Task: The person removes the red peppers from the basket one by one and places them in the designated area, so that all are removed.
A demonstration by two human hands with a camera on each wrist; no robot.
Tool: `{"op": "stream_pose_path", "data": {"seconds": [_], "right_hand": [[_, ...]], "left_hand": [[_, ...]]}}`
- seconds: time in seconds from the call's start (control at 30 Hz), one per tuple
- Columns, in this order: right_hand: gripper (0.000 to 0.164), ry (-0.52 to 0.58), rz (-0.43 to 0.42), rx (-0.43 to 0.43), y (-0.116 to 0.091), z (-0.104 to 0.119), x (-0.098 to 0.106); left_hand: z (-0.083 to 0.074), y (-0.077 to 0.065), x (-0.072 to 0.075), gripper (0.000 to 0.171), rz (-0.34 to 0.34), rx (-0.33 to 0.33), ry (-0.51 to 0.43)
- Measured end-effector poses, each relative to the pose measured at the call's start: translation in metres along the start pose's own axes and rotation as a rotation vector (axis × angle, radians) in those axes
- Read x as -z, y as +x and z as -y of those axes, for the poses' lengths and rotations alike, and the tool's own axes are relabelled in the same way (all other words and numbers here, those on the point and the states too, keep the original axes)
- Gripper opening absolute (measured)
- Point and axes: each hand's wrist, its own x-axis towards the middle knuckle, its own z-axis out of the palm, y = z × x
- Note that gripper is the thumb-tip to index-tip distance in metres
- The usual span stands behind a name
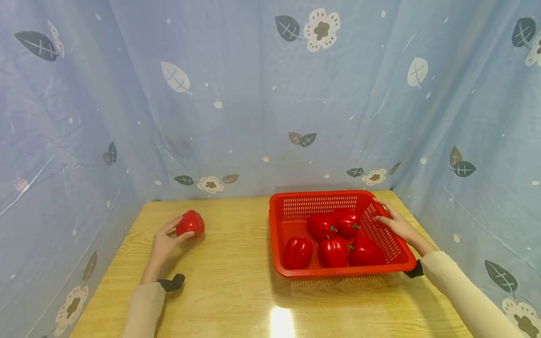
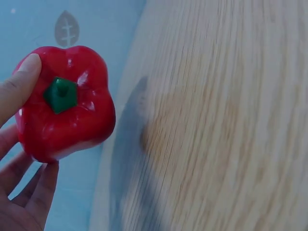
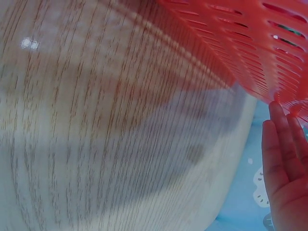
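A glossy red bell pepper (image 1: 192,224) is in my left hand (image 1: 165,241) over the left part of the table. In the left wrist view the thumb presses on the pepper's (image 2: 86,125) top side near its green stem, and the fingers support it from below. At the right, my right hand (image 1: 397,225) holds the right rim of a red slotted basket (image 1: 281,269), its thumb over the inner side. The right wrist view shows nearly straight fingers (image 3: 284,144) against the basket's outer wall. Several red bell peppers (image 1: 297,252) lie inside the basket.
The wooden table (image 1: 228,281) runs under both hands. A blue patterned curtain (image 1: 236,117) encloses the back and both sides, close to the table's edges. Black straps with a camera (image 1: 173,282) sit at the wrists.
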Motion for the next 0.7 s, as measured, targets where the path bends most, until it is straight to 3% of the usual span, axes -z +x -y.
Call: {"op": "stream_pose_path", "data": {"seconds": [0.2,0.5,0.7], "right_hand": [[0.057,0.037,0.014,0.012,0.000,-0.001,-0.001],[0.060,-0.017,-0.003,-0.010,0.000,0.003,0.001],[0.059,0.003,0.006,0.033,0.000,-0.002,0.000]], "left_hand": [[0.003,-0.001,0.007,0.072,0.006,-0.003,0.033],[0.005,-0.001,0.014,0.072,0.003,-0.021,0.042],[0.009,0.002,0.017,0.073,-0.004,-0.035,0.050]]}}
